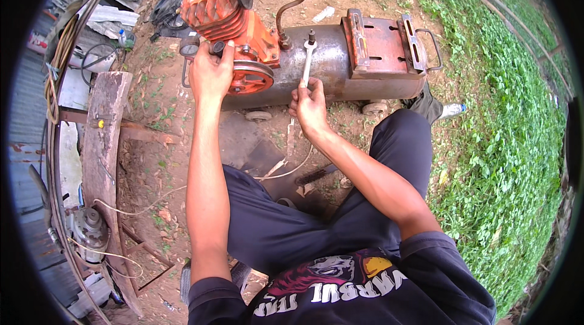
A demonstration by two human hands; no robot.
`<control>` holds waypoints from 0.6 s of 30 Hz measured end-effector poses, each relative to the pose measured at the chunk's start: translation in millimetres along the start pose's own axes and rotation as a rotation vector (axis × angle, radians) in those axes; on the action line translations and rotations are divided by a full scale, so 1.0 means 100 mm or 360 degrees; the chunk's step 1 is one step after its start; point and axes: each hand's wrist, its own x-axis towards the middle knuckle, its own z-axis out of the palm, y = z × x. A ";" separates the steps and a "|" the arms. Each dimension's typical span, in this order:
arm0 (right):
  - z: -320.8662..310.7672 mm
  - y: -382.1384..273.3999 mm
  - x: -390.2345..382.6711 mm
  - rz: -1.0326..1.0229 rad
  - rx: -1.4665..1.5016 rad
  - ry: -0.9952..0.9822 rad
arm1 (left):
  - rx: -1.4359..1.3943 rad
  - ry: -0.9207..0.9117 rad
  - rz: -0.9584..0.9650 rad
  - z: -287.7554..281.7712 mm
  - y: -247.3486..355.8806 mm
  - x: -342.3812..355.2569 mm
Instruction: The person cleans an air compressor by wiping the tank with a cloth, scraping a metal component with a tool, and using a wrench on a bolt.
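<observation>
An orange air compressor pump [234, 18] with a pulley wheel [252, 77] sits at the left end of a worn metal tank [301, 60]. My left hand [210, 74] is closed around a fitting with a black knob [218, 48], beside a round gauge [189, 49]. The fingers' far side is hidden. In my right hand [309, 106] is a wrench [308, 66], held by its lower end. Its upper end meets a small upright fitting [312, 37] on top of the tank. A curved copper pipe [298, 1] joins pump and tank.
An orange slotted mounting plate [387, 45] and a handle [435, 48] are at the tank's right end. Small wheels [374, 108] support the tank. A wooden plank [103, 136] and a metal motor-like part [90, 228] lie left. A thin cord [146, 208] crosses the dirt.
</observation>
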 end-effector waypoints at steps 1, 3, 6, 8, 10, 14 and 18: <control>0.03 -0.02 0.00 0.0022 0.0018 0.0004 | 0.0022 -0.0029 -0.0025 0.00 0.00 -0.01; 0.06 0.01 0.02 0.0041 0.0144 0.0003 | 0.0069 -0.0084 -0.0069 -0.02 0.05 -0.01; 0.13 0.07 0.05 0.0026 0.0275 0.0008 | 0.0070 -0.0049 -0.0005 0.00 0.01 0.00; 0.19 0.10 0.08 -0.0007 0.0292 0.0038 | 0.0047 -0.0052 -0.0013 0.00 -0.01 0.00; 0.24 0.13 0.11 -0.0045 0.0256 0.0094 | 0.0031 -0.0053 -0.0025 0.00 -0.03 0.00; 0.23 0.30 0.23 -0.0164 0.0322 0.0045 | 0.0019 -0.0053 -0.0036 -0.01 0.02 -0.02; 0.29 0.37 0.40 -0.0276 0.0294 0.0071 | -0.0026 -0.0001 0.0057 0.04 -0.04 0.01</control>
